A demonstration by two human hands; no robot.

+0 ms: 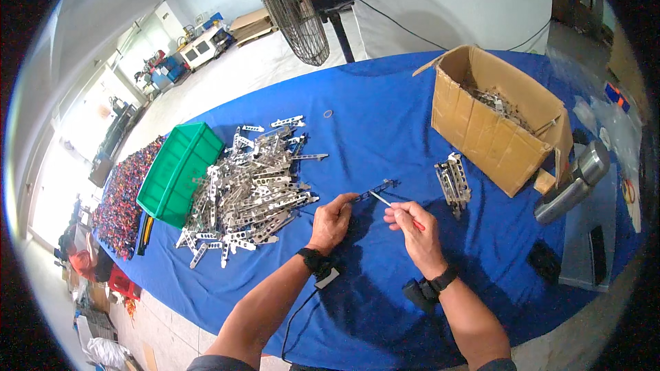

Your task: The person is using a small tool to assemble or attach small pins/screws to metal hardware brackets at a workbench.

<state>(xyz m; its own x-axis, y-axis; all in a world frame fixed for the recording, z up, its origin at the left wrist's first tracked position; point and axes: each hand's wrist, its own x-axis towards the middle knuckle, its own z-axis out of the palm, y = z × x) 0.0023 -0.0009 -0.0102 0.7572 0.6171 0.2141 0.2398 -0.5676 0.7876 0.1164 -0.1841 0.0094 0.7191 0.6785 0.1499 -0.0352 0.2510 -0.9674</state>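
My left hand point(332, 222) pinches one end of a narrow metal strip with holes point(375, 189), whose other end points away to the right. Closed around the red handle of a slim tool with a pale, straight shaft point(380, 198) is my right hand point(415, 228). The shaft's tip meets or hovers over the strip; I cannot tell which. To the left of my hands spreads a large pile of similar perforated metal strips point(251, 182). A smaller, neater stack of strips point(452, 182) lies right of the tool, on the blue cloth point(371, 124).
A green bin point(180, 172) leans by the big pile, beside a multicoloured speckled heap point(127, 199). The cardboard box point(474, 120) at far right holds metal parts. A steel flask point(572, 182) lies nearby. Behind the table stands a fan point(295, 10). A cable point(292, 323) hangs near my left wrist.
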